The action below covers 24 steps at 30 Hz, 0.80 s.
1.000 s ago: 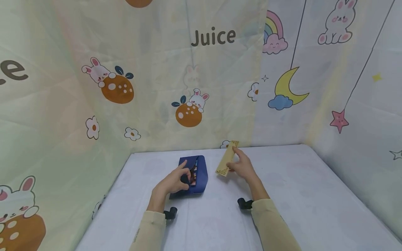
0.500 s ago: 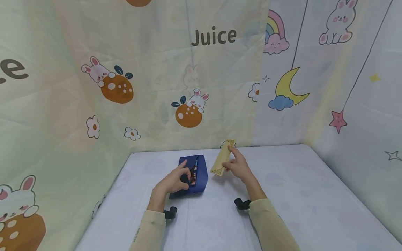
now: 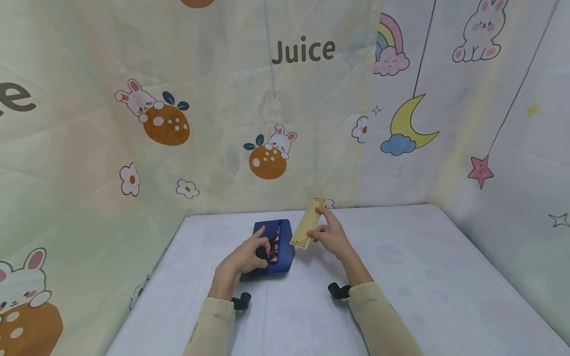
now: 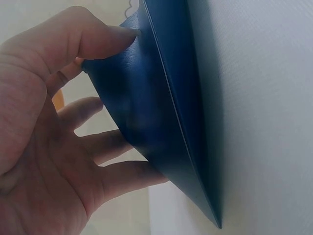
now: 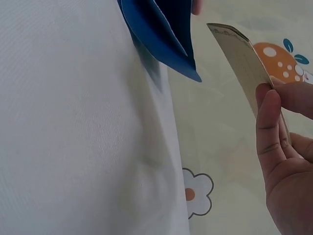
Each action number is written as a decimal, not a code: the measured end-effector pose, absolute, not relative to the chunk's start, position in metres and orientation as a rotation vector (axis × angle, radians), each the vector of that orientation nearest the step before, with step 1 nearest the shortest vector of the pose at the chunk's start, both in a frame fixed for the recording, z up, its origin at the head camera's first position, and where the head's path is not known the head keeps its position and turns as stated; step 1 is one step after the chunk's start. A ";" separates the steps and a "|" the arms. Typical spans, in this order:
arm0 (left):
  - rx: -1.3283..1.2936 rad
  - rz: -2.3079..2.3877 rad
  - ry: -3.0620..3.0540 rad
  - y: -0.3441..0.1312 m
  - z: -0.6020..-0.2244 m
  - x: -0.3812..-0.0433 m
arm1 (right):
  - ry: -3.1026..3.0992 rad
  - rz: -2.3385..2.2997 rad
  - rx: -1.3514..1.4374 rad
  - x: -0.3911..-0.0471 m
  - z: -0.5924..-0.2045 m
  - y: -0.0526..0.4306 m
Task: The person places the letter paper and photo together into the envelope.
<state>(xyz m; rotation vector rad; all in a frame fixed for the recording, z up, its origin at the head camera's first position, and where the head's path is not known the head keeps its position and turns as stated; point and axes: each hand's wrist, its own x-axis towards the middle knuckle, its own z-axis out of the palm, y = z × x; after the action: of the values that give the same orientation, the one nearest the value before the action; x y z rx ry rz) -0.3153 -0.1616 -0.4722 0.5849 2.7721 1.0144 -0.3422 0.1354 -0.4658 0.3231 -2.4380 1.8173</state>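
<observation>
A dark blue envelope (image 3: 286, 249) lies toward the back of the table, its pocket gaping. A strip of colourful printed picture (image 3: 275, 245) shows in the opening. My left hand (image 3: 242, 256) pinches the envelope's edge between thumb and fingers; the left wrist view has the thumb pressed on the blue paper (image 4: 132, 93) and the other fingers behind it. Held up just right of the envelope is a long, pale yellow bookmark-like card (image 3: 306, 226) with ornate ends. My right hand (image 3: 331, 236) pinches it along its right edge. In the right wrist view a gap separates card (image 5: 239, 58) and envelope (image 5: 161, 34).
A white cloth covers the table (image 3: 303, 316). Behind it hangs a patterned curtain (image 3: 222, 123) with rabbits and the word "Juice", and more curtain closes off both sides. Black wrist camera mounts (image 3: 340, 290) stick out at both cuffs.
My right hand has carried the yellow card leftward, up to the envelope's right edge in the head view. The left hand and the envelope have stayed in place.
</observation>
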 end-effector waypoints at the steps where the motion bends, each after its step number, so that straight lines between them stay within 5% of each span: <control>1: 0.582 1.014 2.772 -0.161 -0.472 -0.315 | -2.436 1.816 0.327 -0.342 -0.465 0.135; 24: 0.571 1.038 2.779 -0.161 -0.474 -0.313 | -2.482 1.841 0.379 -0.335 -0.465 0.126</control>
<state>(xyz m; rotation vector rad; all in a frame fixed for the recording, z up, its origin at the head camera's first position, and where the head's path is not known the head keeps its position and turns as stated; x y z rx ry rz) -0.3130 -0.1606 -0.4743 0.5710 2.7787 1.0384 -0.3350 0.1255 -0.4648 0.3791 -2.4820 1.8408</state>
